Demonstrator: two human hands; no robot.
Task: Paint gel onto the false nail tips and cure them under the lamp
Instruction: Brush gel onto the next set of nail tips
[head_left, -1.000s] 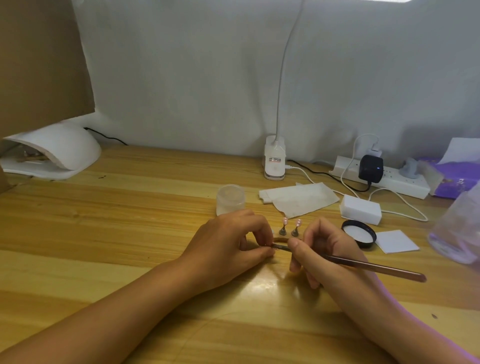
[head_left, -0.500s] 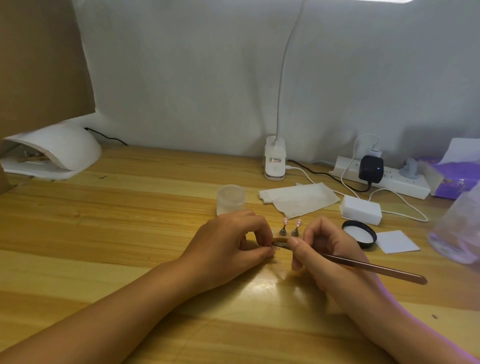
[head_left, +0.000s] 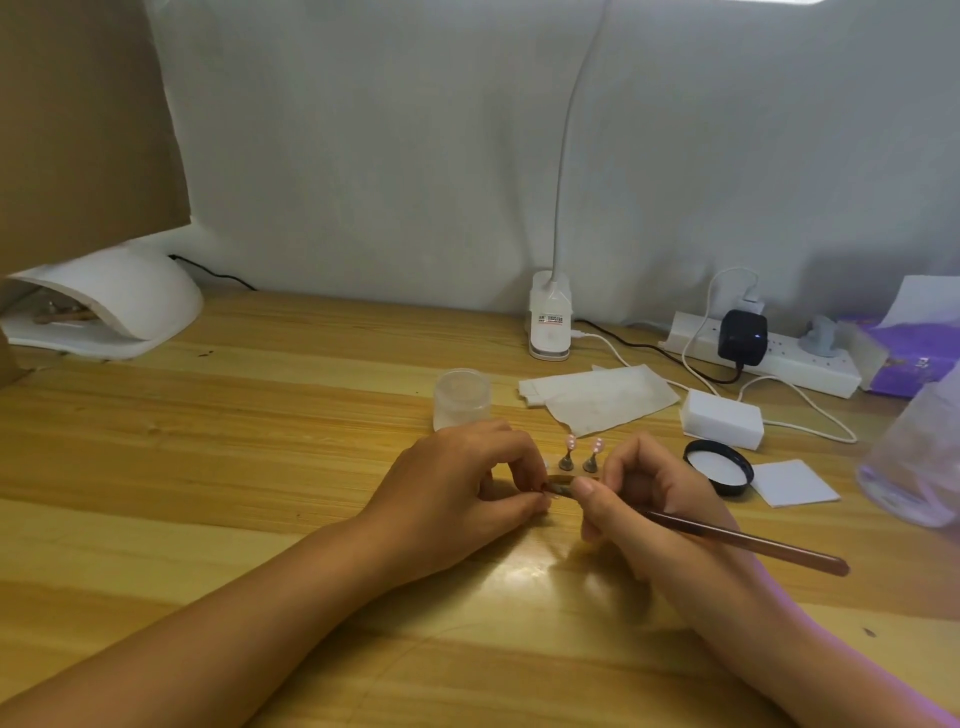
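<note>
On the wooden table (head_left: 208, 441), my left hand (head_left: 457, 483) pinches a small item (head_left: 557, 478), mostly hidden; my right hand (head_left: 660, 499) fingers clamp the brush (head_left: 737, 540), tip obscured.

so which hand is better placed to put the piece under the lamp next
Left, probably. The left hand pinches the small piece, and the white lamp sits at the far left of the table. The right hand is busy gripping the brush.

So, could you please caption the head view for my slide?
A brush in the right hand meets a small piece pinched by the left hand; two pink nail tips stand behind.
</note>
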